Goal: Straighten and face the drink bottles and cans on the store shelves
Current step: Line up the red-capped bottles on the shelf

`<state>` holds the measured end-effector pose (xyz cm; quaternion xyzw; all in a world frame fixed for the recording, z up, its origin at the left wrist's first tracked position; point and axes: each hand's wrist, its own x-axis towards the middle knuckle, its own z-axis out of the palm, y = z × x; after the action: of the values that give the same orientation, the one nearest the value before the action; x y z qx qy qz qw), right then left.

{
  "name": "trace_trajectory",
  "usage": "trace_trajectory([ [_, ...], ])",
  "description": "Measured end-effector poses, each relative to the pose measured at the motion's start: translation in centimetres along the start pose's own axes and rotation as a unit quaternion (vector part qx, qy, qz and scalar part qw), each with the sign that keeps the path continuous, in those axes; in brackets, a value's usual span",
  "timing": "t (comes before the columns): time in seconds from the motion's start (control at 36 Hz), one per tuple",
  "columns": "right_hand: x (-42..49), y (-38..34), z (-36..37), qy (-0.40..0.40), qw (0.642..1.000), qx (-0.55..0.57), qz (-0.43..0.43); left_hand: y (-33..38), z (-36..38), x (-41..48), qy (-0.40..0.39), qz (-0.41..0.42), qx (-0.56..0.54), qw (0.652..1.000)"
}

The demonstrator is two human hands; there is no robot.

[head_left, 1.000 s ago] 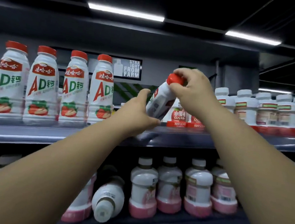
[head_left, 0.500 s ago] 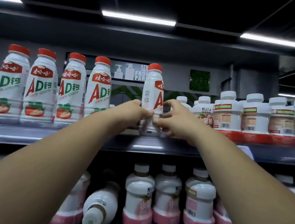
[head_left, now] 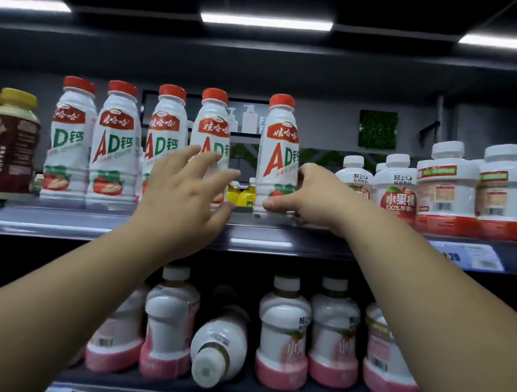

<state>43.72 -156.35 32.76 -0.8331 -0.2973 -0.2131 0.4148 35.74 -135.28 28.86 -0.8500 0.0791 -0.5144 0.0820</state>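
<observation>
— Item?
— Red-capped AD bottle [head_left: 277, 153]: stood upright on the upper shelf [head_left: 311, 234], label faced forward, right of four matching bottles [head_left: 114, 147].
— Hands?
— The right hand [head_left: 307, 198] is clasped round its base; the left hand [head_left: 187, 191] is spread, nothing gripped.

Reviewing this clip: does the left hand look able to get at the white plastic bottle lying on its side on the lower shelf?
Probably yes. The left hand is open and holds nothing, and the toppled white plastic bottle lies below it, cap toward the person, with nothing in front of it.
</observation>
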Motion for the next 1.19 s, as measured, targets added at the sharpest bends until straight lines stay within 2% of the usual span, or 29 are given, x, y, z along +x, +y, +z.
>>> trace_trajectory([
  [0.17,-0.9,-1.3,2.6,0.060,0.994,-0.084,-0.022,-2.5,1.1,-1.3,-0.052,0.056,0.039,0.996],
  [0.25,-1.4,-1.5,4.2,0.104,0.982,-0.158,-0.027,-2.7,1.3,-1.5,-0.052,0.063,0.035,0.996],
  [0.39,-1.9,-1.7,5.3,0.131,0.965,-0.224,-0.040,-2.7,1.7,-1.5,-0.047,0.070,0.027,0.996],
  [0.56,-2.7,-1.9,5.8,0.136,0.946,-0.290,-0.049,-2.9,1.7,-1.8,-0.044,0.085,0.022,0.995],
  [0.72,-3.8,-2.1,7.2,0.099,0.925,-0.356,-0.089,-3.6,1.5,-2.5,-0.051,0.092,0.036,0.994],
  [0.83,-4.0,-2.1,7.2,0.102,0.929,-0.349,-0.072,-4.1,1.1,-3.1,-0.067,0.092,0.017,0.993],
  [0.89,-5.0,-2.1,7.9,0.149,0.927,-0.332,-0.090,-4.7,0.9,-3.9,-0.063,0.093,-0.022,0.993],
  [0.94,-6.8,-1.9,9.2,0.235,0.918,-0.269,-0.174,-5.7,0.7,-5.2,-0.033,0.106,-0.072,0.991],
  [1.0,-8.8,-1.7,10.9,0.295,0.893,-0.208,-0.267,-6.7,0.5,-7.2,0.020,0.115,-0.114,0.987],
  [1.03,-9.9,-1.5,11.9,0.292,0.889,-0.193,-0.296,-7.3,0.5,-8.3,0.040,0.114,-0.131,0.984],
  [1.08,-11.4,-1.3,14.0,0.241,0.908,-0.159,-0.304,-8.3,0.6,-10.6,0.058,0.100,-0.163,0.980],
  [1.19,-12.3,0.3,18.0,0.139,0.961,-0.113,-0.210,-10.2,1.8,-14.7,0.073,0.071,-0.183,0.978],
])
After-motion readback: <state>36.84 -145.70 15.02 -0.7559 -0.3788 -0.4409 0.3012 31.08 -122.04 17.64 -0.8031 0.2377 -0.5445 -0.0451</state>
